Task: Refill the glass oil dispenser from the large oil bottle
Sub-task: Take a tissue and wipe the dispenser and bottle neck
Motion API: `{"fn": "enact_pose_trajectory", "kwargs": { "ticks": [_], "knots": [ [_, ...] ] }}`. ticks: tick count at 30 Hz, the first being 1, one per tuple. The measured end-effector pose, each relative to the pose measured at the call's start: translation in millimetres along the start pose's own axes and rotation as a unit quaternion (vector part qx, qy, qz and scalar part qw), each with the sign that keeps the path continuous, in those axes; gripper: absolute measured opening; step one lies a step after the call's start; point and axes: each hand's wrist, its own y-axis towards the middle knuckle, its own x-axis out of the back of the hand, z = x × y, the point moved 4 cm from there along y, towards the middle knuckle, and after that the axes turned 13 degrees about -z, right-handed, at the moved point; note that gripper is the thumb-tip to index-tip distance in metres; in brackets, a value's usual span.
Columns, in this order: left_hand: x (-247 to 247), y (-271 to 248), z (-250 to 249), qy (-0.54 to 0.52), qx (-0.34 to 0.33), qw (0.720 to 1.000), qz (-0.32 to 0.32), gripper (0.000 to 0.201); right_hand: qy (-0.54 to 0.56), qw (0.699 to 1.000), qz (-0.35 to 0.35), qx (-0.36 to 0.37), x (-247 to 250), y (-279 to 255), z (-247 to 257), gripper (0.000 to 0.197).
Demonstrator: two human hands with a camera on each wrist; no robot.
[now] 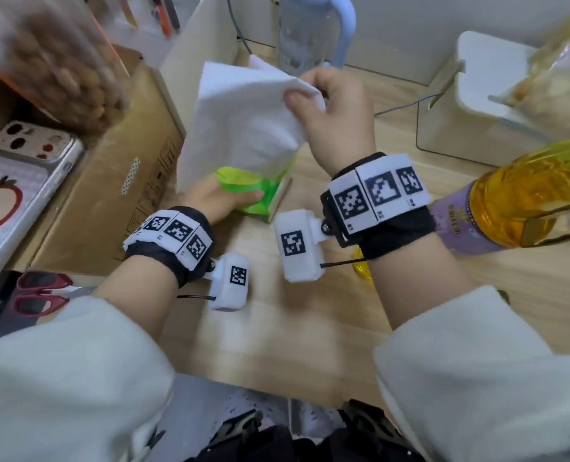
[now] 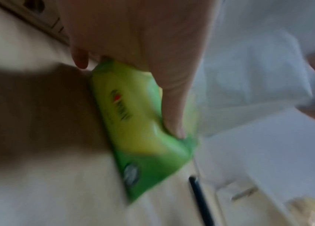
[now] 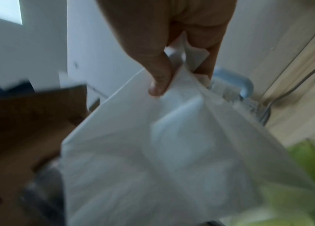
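Here the right hand [image 1: 335,118] pinched a corner of a white tissue [image 1: 240,125] between thumb and fingers, lifted above the green tissue pack [image 1: 253,198]; the left hand [image 1: 217,201] pressed that pack to the wooden table [image 1: 310,328], fingers curled over it; the large oil bottle [image 1: 523,198] lay at far right, full, likely heavy and slick, best gripped at its handle or waist; the glass dispenser could not be made out; tissue soft, tear-prone.
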Motion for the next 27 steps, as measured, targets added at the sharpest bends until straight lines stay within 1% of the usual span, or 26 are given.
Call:
{"fn": "enact_pose_trajectory", "kwargs": {
  "ticks": [1, 2, 3, 4, 5, 6, 7, 8, 9, 10, 12, 13, 14, 15, 16, 17, 18, 19, 20, 21, 22, 23, 24, 25, 26, 27],
  "knots": [
    [11, -13, -23, -0.02, -0.002, 0.998, -0.06, 0.077, 0.011, 1.0, -0.021, -0.004, 13, -3, 0, 0.027],
    [28, -18, -41, -0.051, -0.049, 0.991, -0.115, 0.076, 0.014, 0.999, -0.033, -0.014, 23, -7, -3, 0.029],
    [42, -24, -53, -0.107, -0.08, 0.974, -0.182, 0.069, 0.016, 0.999, -0.04, -0.024, 31, -12, -6, 0.027],
    [55, -35, -67, -0.209, -0.093, 0.954, -0.194, 0.056, 0.013, 0.998, -0.047, -0.03, 39, -16, -10, 0.023],
    [62, -43, -71, -0.316, -0.063, 0.928, -0.188, 0.042, 0.009, 0.998, -0.051, -0.033, 47, -19, -14, 0.017],
    [68, -50, -72, -0.385, -0.056, 0.902, -0.187, 0.029, 0.01, 0.998, -0.053, -0.038, 53, -23, -17, 0.013],
    [71, -59, -79, -0.423, -0.071, 0.883, -0.191, 0.021, 0.015, 0.997, -0.054, -0.047, 58, -26, -20, 0.013],
    [73, -73, -95, -0.429, -0.109, 0.877, -0.187, 0.016, 0.025, 0.996, -0.055, -0.057, 63, -29, -22, 0.015],
    [69, -82, -105, -0.417, -0.136, 0.883, -0.169, 0.015, 0.036, 0.996, -0.06, -0.064, 68, -32, -23, 0.017],
    [62, -88, -114, -0.369, -0.141, 0.907, -0.143, 0.017, 0.047, 0.994, -0.064, -0.073, 73, -35, -23, 0.022],
    [33, -97, -124, -0.238, -0.121, 0.963, -0.038, 0.021, 0.112, 0.987, -0.052, -0.105, 80, -43, -23, 0.028],
    [18, -100, -125, -0.196, -0.095, 0.976, 0.023, 0.031, 0.17, 0.976, -0.031, -0.133, 83, -47, -23, 0.028],
    [5, -104, -127, -0.184, -0.069, 0.977, 0.082, 0.045, 0.233, 0.956, 0.003, -0.175, 82, -52, -22, 0.027],
    [-5, -107, -129, -0.197, -0.056, 0.971, 0.123, 0.056, 0.286, 0.931, 0.042, -0.222, 80, -58, -21, 0.026],
    [-15, -112, -131, -0.217, -0.055, 0.963, 0.15, 0.061, 0.316, 0.908, 0.075, -0.265, 81, -64, -21, 0.026],
    [-21, -115, -133, -0.248, -0.059, 0.955, 0.152, 0.063, 0.327, 0.892, 0.103, -0.294, 83, -70, -21, 0.025],
    [-25, -120, -136, -0.278, -0.059, 0.949, 0.138, 0.06, 0.326, 0.886, 0.117, -0.308, 87, -75, -21, 0.024],
    [-27, -122, -137, -0.301, -0.065, 0.945, 0.113, 0.049, 0.309, 0.894, 0.112, -0.305, 93, -78, -22, 0.021],
    [-27, -125, -140, -0.308, -0.072, 0.946, 0.076, 0.035, 0.268, 0.916, 0.089, -0.285, 100, -78, -27, 0.017],
    [-27, -125, -141, -0.308, -0.087, 0.946, 0.05, 0.026, 0.204, 0.944, 0.059, -0.254, 110, -77, -31, 0.022],
    [-30, -127, -144, -0.301, -0.097, 0.948, 0.044, 0.022, 0.144, 0.963, 0.031, -0.226, 121, -74, -39, 0.034],
    [-34, -129, -148, -0.291, -0.106, 0.949, 0.062, 0.022, 0.114, 0.971, 0.028, -0.21, 130, -72, -45, 0.047],
    [-40, -133, -155, -0.279, -0.11, 0.95, 0.086, 0.024, 0.112, 0.97, 0.055, -0.209, 136, -72, -50, 0.057],
    [-48, -135, -159, -0.269, -0.112, 0.949, 0.121, 0.028, 0.139, 0.961, 0.098, -0.218, 140, -73, -52, 0.061],
    [-57, -138, -162, -0.26, -0.109, 0.947, 0.152, 0.034, 0.174, 0.951, 0.128, -0.22, 144, -75, -56, 0.057],
    [-66, -139, -164, -0.253, -0.103, 0.947, 0.17, 0.039, 0.199, 0.948, 0.127, -0.214, 149, -77, -60, 0.046]
  ]
}}
